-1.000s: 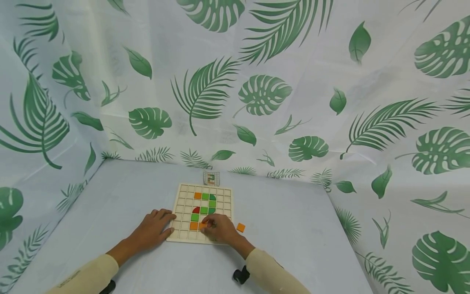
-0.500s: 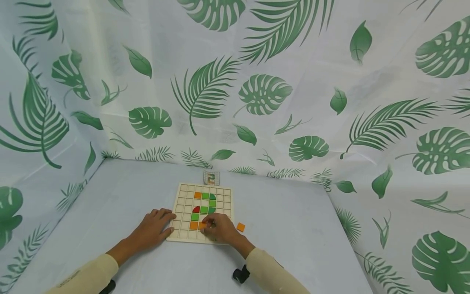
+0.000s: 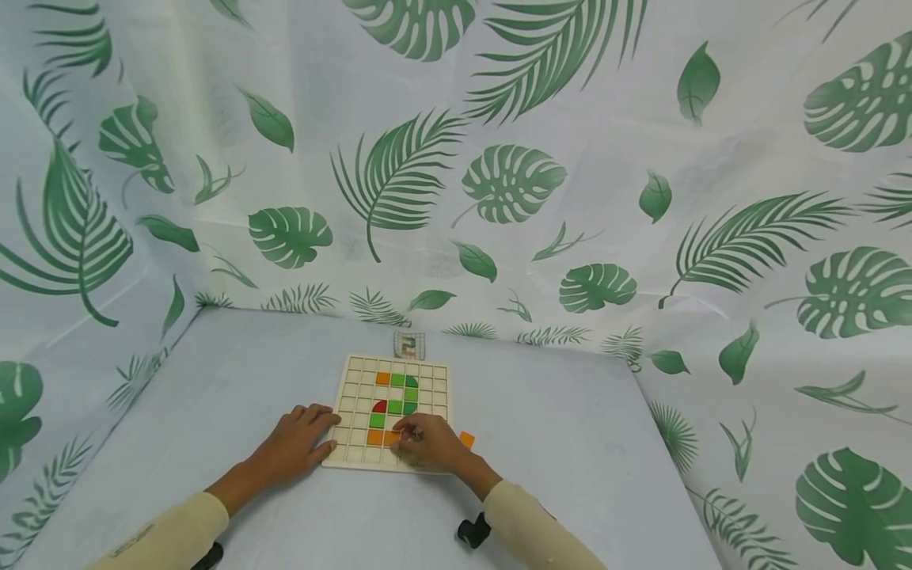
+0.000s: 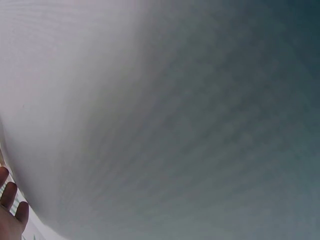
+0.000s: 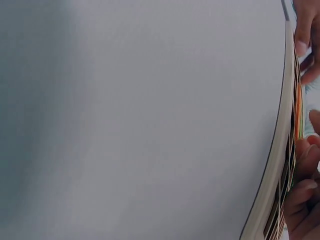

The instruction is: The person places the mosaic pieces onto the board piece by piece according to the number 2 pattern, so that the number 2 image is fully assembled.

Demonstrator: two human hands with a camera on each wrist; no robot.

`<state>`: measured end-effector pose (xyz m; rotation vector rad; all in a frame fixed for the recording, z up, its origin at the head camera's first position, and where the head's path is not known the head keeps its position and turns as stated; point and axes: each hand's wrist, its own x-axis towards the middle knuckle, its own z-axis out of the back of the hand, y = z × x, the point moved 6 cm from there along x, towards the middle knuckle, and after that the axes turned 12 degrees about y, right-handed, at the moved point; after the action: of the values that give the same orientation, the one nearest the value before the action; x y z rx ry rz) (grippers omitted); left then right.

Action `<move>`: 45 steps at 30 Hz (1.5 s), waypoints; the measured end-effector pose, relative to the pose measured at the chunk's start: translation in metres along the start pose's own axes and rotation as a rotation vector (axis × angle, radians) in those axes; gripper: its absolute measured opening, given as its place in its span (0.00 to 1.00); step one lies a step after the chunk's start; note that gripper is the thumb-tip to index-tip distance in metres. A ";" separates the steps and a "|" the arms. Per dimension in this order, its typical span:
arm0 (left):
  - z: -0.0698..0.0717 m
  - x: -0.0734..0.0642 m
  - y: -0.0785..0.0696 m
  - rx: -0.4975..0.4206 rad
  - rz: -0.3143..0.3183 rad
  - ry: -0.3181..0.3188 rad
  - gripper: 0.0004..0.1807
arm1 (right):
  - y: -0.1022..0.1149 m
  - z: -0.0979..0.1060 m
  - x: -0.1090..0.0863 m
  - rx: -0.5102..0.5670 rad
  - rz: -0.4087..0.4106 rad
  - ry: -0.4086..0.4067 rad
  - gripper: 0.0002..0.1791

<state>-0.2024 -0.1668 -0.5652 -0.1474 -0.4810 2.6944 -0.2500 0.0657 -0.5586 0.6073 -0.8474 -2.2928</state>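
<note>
A pale square grid board lies on the table with coloured tiles set in its cells. My left hand rests at the board's left edge, fingers relaxed; its fingertips show at the corner of the left wrist view. Over the board's lower middle, my right hand has thumb and index finger at an orange tile, pinching it in the row beside another orange tile. The right hand hides part of that tile and the cells under it. In the right wrist view, curled right fingers overlap the board's edge.
A loose orange tile lies right of the board, partly behind my right wrist. Beyond the far edge is a small pattern card. Green tiles and a red rounded tile sit in the grid. Leaf-printed sheets surround the table.
My right wrist and forearm have shifted slightly right and now cover part of the loose orange tile. The right fingertips stay at the same orange tile; the left hand stays in place.
</note>
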 end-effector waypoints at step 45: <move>0.002 -0.001 -0.002 0.005 -0.004 -0.006 0.22 | -0.078 0.057 -0.069 -0.135 -0.200 -0.078 0.15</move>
<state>-0.2014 -0.1661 -0.5630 -0.1368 -0.4754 2.6931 -0.2649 0.1840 -0.5601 0.5677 -0.6868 -2.5449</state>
